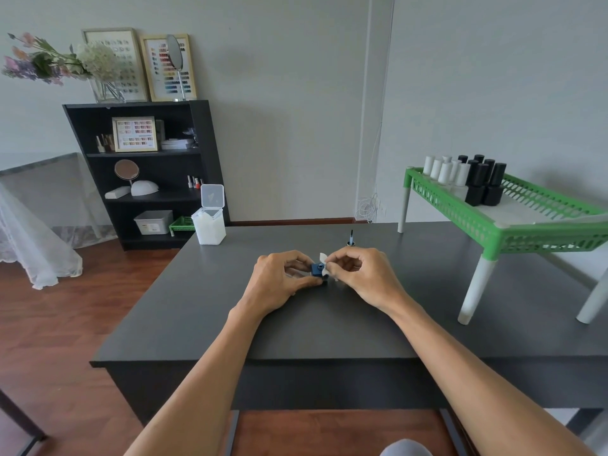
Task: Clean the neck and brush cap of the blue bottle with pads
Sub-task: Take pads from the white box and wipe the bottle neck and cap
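Note:
The small blue bottle (317, 268) stands uncapped on the dark table (296, 324), its open neck facing up. My left hand (279, 281) grips its body from the left. My right hand (357, 274) pinches a white pad (324, 263) against the bottle's neck on the right side. Behind my right hand the brush cap (351, 239) stands upside down on the table, brush pointing up, apart from both hands.
A clear box of white pads (210, 222) with its lid flipped up sits at the table's back left corner. A green rack (513, 222) at the right carries several white and black bottles. A black bookshelf (144, 172) stands beyond the table.

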Demonstrator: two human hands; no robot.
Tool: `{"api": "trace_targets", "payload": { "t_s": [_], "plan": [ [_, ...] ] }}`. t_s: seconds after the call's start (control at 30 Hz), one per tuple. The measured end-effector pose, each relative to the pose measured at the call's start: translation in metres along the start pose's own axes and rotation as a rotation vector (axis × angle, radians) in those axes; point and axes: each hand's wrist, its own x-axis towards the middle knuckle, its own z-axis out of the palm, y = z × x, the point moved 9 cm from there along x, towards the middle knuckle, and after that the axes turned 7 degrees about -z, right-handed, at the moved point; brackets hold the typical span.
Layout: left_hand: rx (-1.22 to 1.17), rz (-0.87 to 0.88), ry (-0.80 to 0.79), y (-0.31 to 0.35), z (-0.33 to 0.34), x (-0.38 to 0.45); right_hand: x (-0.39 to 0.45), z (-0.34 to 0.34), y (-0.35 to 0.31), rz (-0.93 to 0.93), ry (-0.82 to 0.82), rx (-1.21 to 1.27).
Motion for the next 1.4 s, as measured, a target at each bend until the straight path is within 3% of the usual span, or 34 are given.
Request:
{"api": "trace_targets", "payload": {
  "t_s": [0.5, 0.77, 1.4],
  "plan": [
    [0.108, 0.060, -0.018, 0.003, 0.003, -0.001, 0.001, 0.000, 0.005, 0.021, -0.002, 0.018],
    [0.116, 0.095, 0.047, 0.004, -0.002, -0.003, 0.001, 0.005, 0.015, 0.058, -0.011, 0.046],
    [0.126, -0.019, -0.100, -0.002, 0.010, 0.004, 0.002, 0.006, 0.022, 0.083, -0.031, 0.140]
  ]
}}
